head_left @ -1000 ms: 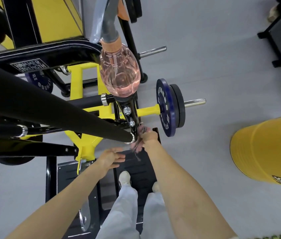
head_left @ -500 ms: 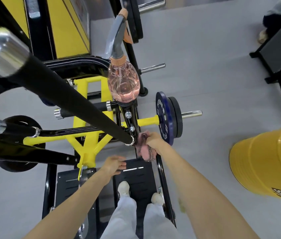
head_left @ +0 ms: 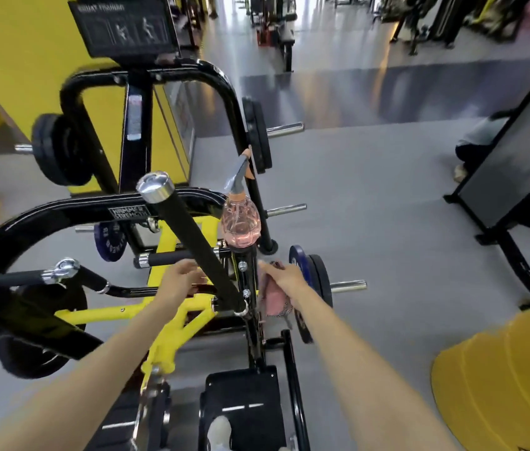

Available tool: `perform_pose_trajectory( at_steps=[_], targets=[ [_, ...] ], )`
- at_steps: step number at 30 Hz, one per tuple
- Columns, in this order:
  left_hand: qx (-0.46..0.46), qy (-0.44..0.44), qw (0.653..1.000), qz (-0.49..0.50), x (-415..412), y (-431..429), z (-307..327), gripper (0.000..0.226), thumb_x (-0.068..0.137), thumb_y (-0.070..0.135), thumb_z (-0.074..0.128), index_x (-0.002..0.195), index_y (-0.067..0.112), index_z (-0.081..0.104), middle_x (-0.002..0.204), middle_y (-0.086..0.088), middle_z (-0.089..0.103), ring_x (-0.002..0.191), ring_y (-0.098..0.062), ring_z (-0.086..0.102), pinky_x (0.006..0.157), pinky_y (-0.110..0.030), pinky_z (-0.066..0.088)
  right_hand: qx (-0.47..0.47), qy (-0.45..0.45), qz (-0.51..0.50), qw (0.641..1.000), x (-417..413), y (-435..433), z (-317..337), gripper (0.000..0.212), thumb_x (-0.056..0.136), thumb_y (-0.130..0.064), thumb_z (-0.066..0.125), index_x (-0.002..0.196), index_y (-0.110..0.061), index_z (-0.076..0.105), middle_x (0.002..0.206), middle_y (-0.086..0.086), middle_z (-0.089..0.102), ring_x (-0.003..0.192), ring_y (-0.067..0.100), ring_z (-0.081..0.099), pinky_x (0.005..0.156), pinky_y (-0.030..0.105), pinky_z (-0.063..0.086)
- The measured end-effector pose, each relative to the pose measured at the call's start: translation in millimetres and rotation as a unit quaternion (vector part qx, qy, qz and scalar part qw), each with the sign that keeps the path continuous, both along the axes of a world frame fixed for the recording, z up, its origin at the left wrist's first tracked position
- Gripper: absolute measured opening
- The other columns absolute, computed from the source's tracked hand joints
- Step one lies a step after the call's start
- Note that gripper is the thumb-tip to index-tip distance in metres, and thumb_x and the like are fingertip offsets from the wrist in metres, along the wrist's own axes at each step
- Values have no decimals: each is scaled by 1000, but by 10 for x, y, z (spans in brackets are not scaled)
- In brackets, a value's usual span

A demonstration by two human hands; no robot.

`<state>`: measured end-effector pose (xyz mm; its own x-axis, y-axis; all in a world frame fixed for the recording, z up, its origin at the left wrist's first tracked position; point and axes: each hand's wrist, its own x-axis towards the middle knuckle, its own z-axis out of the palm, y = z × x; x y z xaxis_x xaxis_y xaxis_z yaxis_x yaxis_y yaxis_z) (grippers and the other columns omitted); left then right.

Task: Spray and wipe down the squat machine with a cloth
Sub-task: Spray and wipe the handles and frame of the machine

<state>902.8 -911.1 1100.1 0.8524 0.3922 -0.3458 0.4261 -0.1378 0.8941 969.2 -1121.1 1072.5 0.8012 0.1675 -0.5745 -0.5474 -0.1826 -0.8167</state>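
Right now the person stands on the black foot plate (head_left: 244, 395) of the squat machine (head_left: 172, 333), one pale shoe (head_left: 219, 431) showing at the bottom edge; both bare arms reach forward into the yellow and black frame. The right hand (head_left: 284, 276) pinches a pink cloth (head_left: 275, 302), which hangs in a bunch under the palm; its forefinger points out straight, and the cloth sits just beside the black upright post (head_left: 252, 323), though I cannot tell whether it touches the metal. The left hand (head_left: 180, 276) is loosely spread, its fingers relaxed and gripping nothing, with the fingertips slipping out of sight behind the long black padded bar (head_left: 198, 245) that slants up to a chrome cap. The spray bottle (head_left: 240, 222), clear with pinkish liquid and a grey trigger, stands upright on top of that post, above and between the two hands; neither hand is on it. Blue and black weight plates (head_left: 318, 278) sit on a peg just beyond the right hand; a yellow drum (head_left: 501, 385) stands on the grey floor (head_left: 371, 222) off to the right, well apart from the machine.
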Motion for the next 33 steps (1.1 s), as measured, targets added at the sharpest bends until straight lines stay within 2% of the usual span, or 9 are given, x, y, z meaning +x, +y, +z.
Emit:
perform_pose_trajectory(
  at_steps=[3, 5, 8, 10, 17, 22, 26, 28, 33],
  targets=[
    [58, -68, 996, -3, 238, 25, 400, 21, 89, -8, 53, 81, 9, 62, 79, -9, 61, 74, -23, 55, 67, -36, 48, 0, -51, -32, 998, 128, 63, 267, 19, 83, -21, 72, 72, -11, 61, 70, 1, 61, 67, 14, 56, 59, 24, 43],
    [22, -91, 995, -23, 413, 38, 562, 17, 91, -3, 56, 107, 0, 60, 100, -14, 58, 83, -23, 55, 73, -34, 49, -20, -85, -59, 994, 213, 96, 413, 16, 82, -16, 72, 71, -9, 63, 68, 7, 62, 70, 19, 56, 60, 25, 42],
    [2, -90, 990, -107, 665, 60, 618, 56, 88, 10, 66, 138, 5, 42, 124, -8, 48, 106, -17, 52, 80, -21, 49, -26, -121, -37, 992, 274, 155, 569, 40, 82, -16, 69, 117, 1, 62, 110, 22, 65, 100, 27, 62, 89, 33, 50],
    [60, -85, 976, -190, 809, 27, 613, 69, 85, 21, 71, 143, 14, 35, 132, 1, 43, 122, -15, 44, 96, -27, 42, -1, -117, -19, 993, 263, 193, 652, 49, 83, -14, 68, 131, -11, 56, 117, 11, 62, 111, 27, 59, 98, 37, 47],
    [83, -90, 938, -325, 1167, -187, 730, 32, 84, 23, 71, 106, 2, 63, 95, -10, 71, 87, -15, 69, 76, -17, 53, 16, -146, -51, 988, 371, 364, 570, 19, 83, -13, 67, 101, -10, 74, 94, 9, 72, 86, 19, 63, 77, 33, 50],
    [137, -125, 941, -283, 1180, -264, 640, 15, 89, 24, 65, 86, 10, 64, 77, 0, 67, 72, -6, 64, 71, -20, 51, -8, -154, -46, 987, 362, 358, 507, 4, 85, -15, 68, 84, -12, 69, 80, 6, 67, 75, 18, 58, 71, 33, 47],
    [111, -145, 967, -179, 990, -264, 685, 11, 92, 14, 61, 83, 8, 61, 73, 1, 62, 60, 6, 60, 58, -5, 44, -107, -125, -30, 986, 276, 275, 357, 19, 82, -11, 61, 65, -15, 54, 65, 4, 57, 63, 20, 52, 57, 28, 42],
    [46, -122, 980, -154, 841, -159, 674, 16, 96, 7, 53, 81, 11, 56, 77, 1, 59, 61, 4, 60, 55, -6, 45, -148, -86, -34, 985, 164, 194, 277, 7, 83, -17, 60, 78, -12, 59, 77, 8, 62, 71, 22, 56, 53, 23, 39],
    [-14, -99, 994, -46, 480, 182, 595, 17, 96, 8, 51, 81, 12, 55, 67, 3, 61, 64, -13, 61, 62, -26, 47, -147, 16, -18, 989, -19, 112, -229, 43, 73, -22, 61, 108, 3, 61, 99, 20, 67, 90, 31, 66, 83, 38, 53]
  ],
)
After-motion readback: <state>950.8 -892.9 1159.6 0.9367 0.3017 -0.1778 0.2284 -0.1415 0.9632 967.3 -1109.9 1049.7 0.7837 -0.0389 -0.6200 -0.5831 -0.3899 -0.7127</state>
